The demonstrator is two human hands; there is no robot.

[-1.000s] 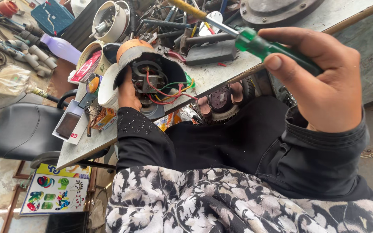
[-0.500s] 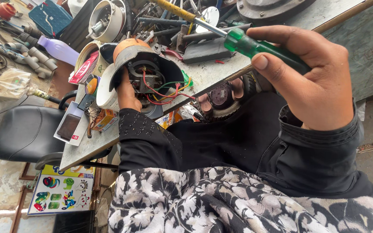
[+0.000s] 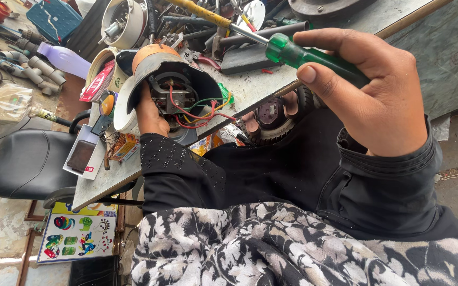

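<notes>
Screwdriver with a green handle lies gripped in the right hand, fingers curled shut round the handle and the thumb pressed along its side; the metal shaft points up and left over the cluttered workbench. Left of it, near the bench's front edge, sits a small motor unit with a dark housing and an orange cap, its open face showing red, yellow and green wires. The left hand grips this unit from below and the side, closed on its housing, the black sleeve running back to the body. Just under the bench edge, between the two hands, a round dark part rests on the lap, with fingertips touching it; whose they are I cannot tell. Farther out on the bench lie a yellow-handled tool, a white round casing and a purple bottle. A black seat stands beside the bench, low on the left.
</notes>
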